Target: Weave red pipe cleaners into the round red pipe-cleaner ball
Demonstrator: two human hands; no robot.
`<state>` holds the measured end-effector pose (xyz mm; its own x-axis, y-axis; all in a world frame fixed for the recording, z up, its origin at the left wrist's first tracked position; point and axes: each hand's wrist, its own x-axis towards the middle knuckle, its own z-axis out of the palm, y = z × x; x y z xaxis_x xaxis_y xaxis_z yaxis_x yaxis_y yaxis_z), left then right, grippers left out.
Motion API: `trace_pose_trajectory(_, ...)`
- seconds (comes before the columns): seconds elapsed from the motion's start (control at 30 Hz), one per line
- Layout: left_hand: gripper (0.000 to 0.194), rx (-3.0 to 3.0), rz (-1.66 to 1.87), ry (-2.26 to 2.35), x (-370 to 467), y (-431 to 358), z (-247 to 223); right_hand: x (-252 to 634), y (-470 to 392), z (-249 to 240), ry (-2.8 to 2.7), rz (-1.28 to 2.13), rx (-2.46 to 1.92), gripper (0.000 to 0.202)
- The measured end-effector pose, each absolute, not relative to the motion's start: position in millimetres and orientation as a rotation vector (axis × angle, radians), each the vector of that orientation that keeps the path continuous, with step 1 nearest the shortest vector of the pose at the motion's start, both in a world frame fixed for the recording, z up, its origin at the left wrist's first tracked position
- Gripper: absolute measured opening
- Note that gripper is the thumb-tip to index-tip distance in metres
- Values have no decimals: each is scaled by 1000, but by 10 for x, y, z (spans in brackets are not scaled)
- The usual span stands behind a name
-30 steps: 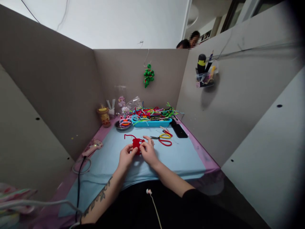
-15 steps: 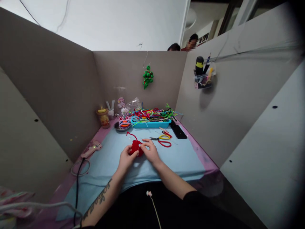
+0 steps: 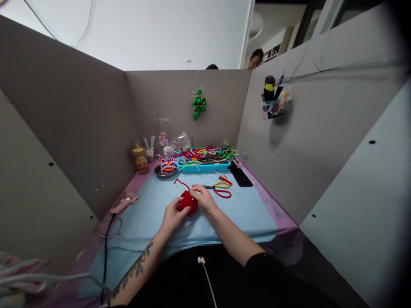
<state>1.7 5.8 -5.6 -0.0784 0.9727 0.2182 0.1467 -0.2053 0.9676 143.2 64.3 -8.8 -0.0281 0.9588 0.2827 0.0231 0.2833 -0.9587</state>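
A rounded red piece of cord work (image 3: 189,204) is held low over the blue cloth (image 3: 144,214), with a loose red cord end (image 3: 181,183) sticking up from its top. My left hand (image 3: 175,212) grips its left side between thumb and fingers. At its upper right, my right hand (image 3: 202,199) pinches near the base of the loose cord; the fingertips partly hide what they hold. Just beyond the right hand lie scissors (image 3: 222,193) with one yellow and one red handle, blades toward the hand.
A blue tray (image 3: 205,168) heaped with coloured cords stands at the back, beside a metal bowl (image 3: 160,173). A black phone (image 3: 241,177) lies right; a pink corded tool (image 3: 125,202) and a drink cup (image 3: 140,160) are left. Grey partitions enclose the table.
The red piece has shifted slightly right and toward me, and has turned a little. My right hand has moved up to the cord's base. Heads beyond the partition have moved.
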Motion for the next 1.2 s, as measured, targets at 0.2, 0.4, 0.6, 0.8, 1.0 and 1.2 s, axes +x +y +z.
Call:
trace_pose_trajectory(0.2, 35, 1392, 1354, 1266, 44, 54, -43, 1512, 608, 23, -1453, 1124, -987, 22)
trace_pose_trajectory(0.4, 38, 1347, 1347, 1212, 2, 58, -7, 1474, 661, -23, -1338, 1163, -941, 26)
trace_pose_trajectory(0.6, 45, 1263, 1389, 1156, -64, 96, -102, 1383, 687, -125, -1283, 1149, -948, 32)
trace_pose_trajectory(0.8, 54, 1078, 1468, 1120, -43, 135, -153, 1506, 552, -61, -1317, 922, -1017, 18)
trace_pose_trajectory(1.0, 56, 992, 1511, 1059, -15, 136, -102, 1483, 323, 2, -1675, 466, -1048, 10)
trace_pose_trajectory(1.2, 52, 956, 1526, 1032, -42, 120, -126, 1432, 295, -31, -1828, 318, -1038, 12)
